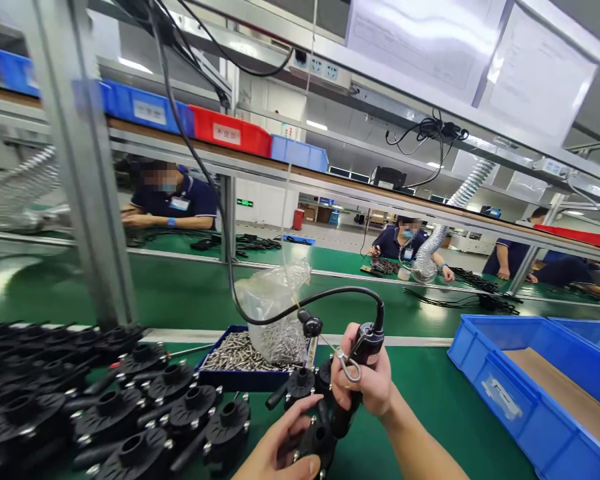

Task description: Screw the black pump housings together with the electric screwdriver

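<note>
My right hand (367, 383) is wrapped round a black electric screwdriver (365, 347), held upright with its cable looping up to the left and a metal hook ring at its side. Its tip points down onto a black round plastic part (317, 440) with screws at its rim. My left hand (280, 447) grips that part from below at the bottom edge of the view. A second similar black part (300, 385) lies just behind it. A blue tray of small silver screws (235, 363), with a clear bag of screws (275, 313) standing in it, sits close behind my hands.
Several black round parts (130, 413) lie in rows on the green bench at the left. A blue bin (530, 393) stands at the right. A metal post (85, 167) rises at the left. Other people work across a green conveyor (190, 287). Blue and red bins sit on a shelf (230, 130).
</note>
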A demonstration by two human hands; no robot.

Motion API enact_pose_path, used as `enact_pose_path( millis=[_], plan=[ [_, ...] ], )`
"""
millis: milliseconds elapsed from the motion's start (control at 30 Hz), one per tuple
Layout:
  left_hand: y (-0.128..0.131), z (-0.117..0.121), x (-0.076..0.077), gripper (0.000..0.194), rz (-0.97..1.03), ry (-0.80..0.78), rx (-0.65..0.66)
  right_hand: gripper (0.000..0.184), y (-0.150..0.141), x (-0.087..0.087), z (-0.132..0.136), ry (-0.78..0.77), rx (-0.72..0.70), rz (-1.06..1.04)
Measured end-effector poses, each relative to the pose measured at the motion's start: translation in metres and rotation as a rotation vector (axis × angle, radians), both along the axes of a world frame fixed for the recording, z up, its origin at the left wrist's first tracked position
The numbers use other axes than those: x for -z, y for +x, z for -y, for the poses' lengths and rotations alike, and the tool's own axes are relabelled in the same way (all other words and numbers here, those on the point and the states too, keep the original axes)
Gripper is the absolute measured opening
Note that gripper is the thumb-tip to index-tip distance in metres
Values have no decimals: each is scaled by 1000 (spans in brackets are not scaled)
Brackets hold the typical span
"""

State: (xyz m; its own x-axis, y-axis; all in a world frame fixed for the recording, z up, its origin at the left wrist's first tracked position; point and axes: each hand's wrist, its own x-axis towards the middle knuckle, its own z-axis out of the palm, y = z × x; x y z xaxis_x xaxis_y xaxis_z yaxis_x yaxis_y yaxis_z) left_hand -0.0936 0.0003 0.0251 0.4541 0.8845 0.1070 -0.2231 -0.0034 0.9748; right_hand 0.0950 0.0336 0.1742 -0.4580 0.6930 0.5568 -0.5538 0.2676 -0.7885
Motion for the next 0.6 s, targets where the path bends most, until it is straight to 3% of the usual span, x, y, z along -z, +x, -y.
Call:
enact_pose_path(
  millis=[300, 600],
  plan=[
    [0, -4, -1, 100, 30, 10, 38, 38, -2, 3, -6, 29, 16, -10],
    [2, -5, -2, 94, 46, 23, 92, 42, -3, 4, -5, 69, 126, 48]
  ],
)
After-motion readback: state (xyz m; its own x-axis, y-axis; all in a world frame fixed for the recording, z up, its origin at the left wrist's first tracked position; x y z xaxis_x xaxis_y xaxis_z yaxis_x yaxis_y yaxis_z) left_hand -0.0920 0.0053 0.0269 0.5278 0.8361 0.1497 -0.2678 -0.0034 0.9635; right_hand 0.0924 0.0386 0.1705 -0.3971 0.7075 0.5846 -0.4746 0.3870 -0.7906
